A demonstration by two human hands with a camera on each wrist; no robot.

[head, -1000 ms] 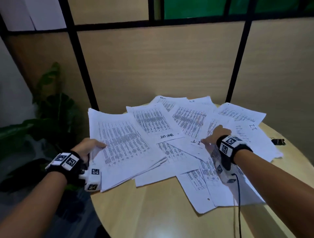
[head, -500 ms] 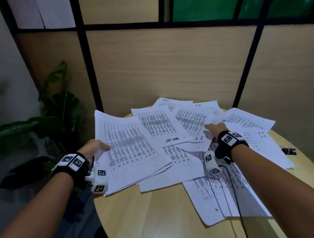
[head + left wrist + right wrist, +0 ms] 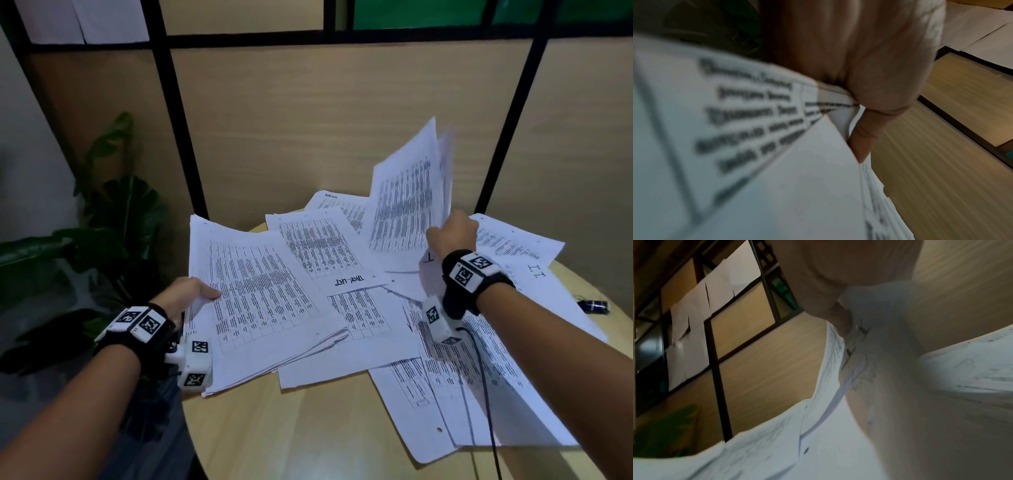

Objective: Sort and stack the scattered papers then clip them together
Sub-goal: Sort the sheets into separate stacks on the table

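A wood-panelled partition wall (image 3: 342, 137) with black frame bars stands behind everything; in front of it a round wooden table (image 3: 308, 428) fills the lower middle of the head view; a large-leafed green plant (image 3: 113, 212) stands on the floor to the left of the table, near the wall. Printed papers (image 3: 359, 342) lie scattered and overlapping across the far and right parts of the tabletop, most covered in dense tables of text; one sheet near the middle bears handwriting (image 3: 349, 281), another at the right the letters "I.T." The gathered stack (image 3: 260, 308) lies at the table's left edge, partly overhanging it; the left hand (image 3: 186, 296) grips its left side, the thumb on top of the uppermost sheet and the other fingers (image 3: 861, 139) curled beneath the pile, so the stack is pinched between them. Over the middle-right of the table the right hand (image 3: 452, 233) holds a few raised sheets (image 3: 407, 198) by their lower edge, standing nearly upright above the scattered ones; its fingers are closed on the paper, and the right wrist view shows the sheets bunched against the palm, though which fingertips do the pinching I cannot tell. A small black binder clip (image 3: 594, 305) lies on the bare wood at the table's right edge, just beside the rightmost sheets.
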